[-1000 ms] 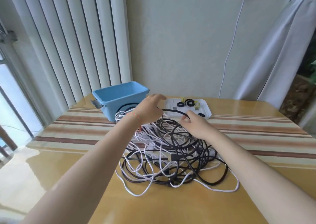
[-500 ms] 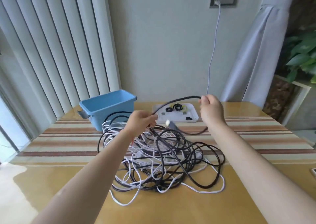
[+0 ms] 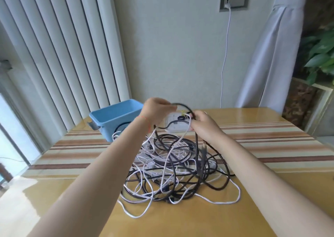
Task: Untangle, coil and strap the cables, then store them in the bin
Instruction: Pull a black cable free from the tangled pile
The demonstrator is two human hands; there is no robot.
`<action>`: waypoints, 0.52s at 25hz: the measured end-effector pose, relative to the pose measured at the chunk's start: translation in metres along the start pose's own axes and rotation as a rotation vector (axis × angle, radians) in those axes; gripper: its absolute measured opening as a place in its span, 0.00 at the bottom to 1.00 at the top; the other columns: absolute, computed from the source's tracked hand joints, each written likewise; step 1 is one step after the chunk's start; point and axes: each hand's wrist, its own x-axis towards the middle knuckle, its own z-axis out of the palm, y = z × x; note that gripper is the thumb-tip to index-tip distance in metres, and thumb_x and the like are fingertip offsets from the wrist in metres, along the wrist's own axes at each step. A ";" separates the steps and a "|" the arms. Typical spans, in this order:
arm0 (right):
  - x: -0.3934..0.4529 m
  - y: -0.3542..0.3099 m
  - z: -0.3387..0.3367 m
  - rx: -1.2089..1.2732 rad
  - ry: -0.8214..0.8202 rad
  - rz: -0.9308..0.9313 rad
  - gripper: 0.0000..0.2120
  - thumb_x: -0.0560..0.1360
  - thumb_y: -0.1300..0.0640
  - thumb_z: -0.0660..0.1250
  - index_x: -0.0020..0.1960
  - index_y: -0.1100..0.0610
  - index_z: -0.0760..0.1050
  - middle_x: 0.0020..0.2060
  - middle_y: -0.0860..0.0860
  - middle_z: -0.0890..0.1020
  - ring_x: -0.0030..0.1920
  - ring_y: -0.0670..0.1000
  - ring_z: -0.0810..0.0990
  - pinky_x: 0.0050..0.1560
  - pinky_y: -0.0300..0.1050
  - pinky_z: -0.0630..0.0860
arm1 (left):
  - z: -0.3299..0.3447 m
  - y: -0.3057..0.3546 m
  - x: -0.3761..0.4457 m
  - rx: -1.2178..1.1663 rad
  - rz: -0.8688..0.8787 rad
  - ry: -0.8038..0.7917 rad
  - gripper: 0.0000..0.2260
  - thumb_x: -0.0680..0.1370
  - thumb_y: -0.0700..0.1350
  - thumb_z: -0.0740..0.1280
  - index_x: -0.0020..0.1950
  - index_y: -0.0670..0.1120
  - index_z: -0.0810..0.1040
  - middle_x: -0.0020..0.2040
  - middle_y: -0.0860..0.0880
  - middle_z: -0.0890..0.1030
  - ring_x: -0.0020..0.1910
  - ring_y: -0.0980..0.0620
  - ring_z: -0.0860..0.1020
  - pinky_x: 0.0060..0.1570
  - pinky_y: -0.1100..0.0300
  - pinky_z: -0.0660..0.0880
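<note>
Nearest me, the tangle of black and white cables sprawls on the yellow table, one white loop trailing toward my right forearm. Above the heap, my right hand is clenched round a black cable and what looks like a white strand with it; the black run drops from my fist, and a plug end hangs beside it over the pile. My left hand pinches the same black cable a short arc away, so a small loop stands between my fists.

Beyond them sits the white tray of straps, mostly hidden by my hands, and left of it the blue bin, apparently with no cable stored in it yet.

The risk, as I judge it: the black cable still threads through the heap, so pulling up hard could cinch a knot or drag the whole mass toward the table edge. The white strand caught in my right fist could end up wound into the coil.

Half a second ago my hands were well apart with the cable stretched between them; now they have closed in and the first loop is forming.
</note>
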 end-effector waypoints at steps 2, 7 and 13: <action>-0.004 -0.004 0.002 0.004 -0.023 -0.043 0.13 0.78 0.62 0.59 0.59 0.52 0.77 0.54 0.48 0.80 0.56 0.49 0.77 0.56 0.44 0.73 | 0.018 -0.020 -0.011 0.063 -0.051 -0.087 0.09 0.74 0.48 0.74 0.44 0.42 0.86 0.25 0.53 0.71 0.22 0.57 0.66 0.27 0.64 0.66; -0.006 -0.004 -0.003 -0.186 -0.124 -0.117 0.15 0.80 0.64 0.57 0.58 0.54 0.79 0.41 0.43 0.78 0.39 0.44 0.75 0.35 0.33 0.66 | 0.038 -0.037 -0.019 0.088 -0.050 -0.160 0.17 0.76 0.53 0.71 0.48 0.38 0.83 0.33 0.48 0.72 0.32 0.52 0.66 0.36 0.59 0.63; 0.002 0.012 -0.004 -0.382 -0.150 -0.103 0.19 0.78 0.63 0.65 0.68 0.53 0.74 0.60 0.50 0.77 0.54 0.51 0.77 0.49 0.41 0.70 | 0.026 -0.050 -0.026 0.040 -0.214 -0.467 0.17 0.80 0.58 0.64 0.66 0.52 0.74 0.57 0.52 0.77 0.50 0.53 0.78 0.43 0.59 0.80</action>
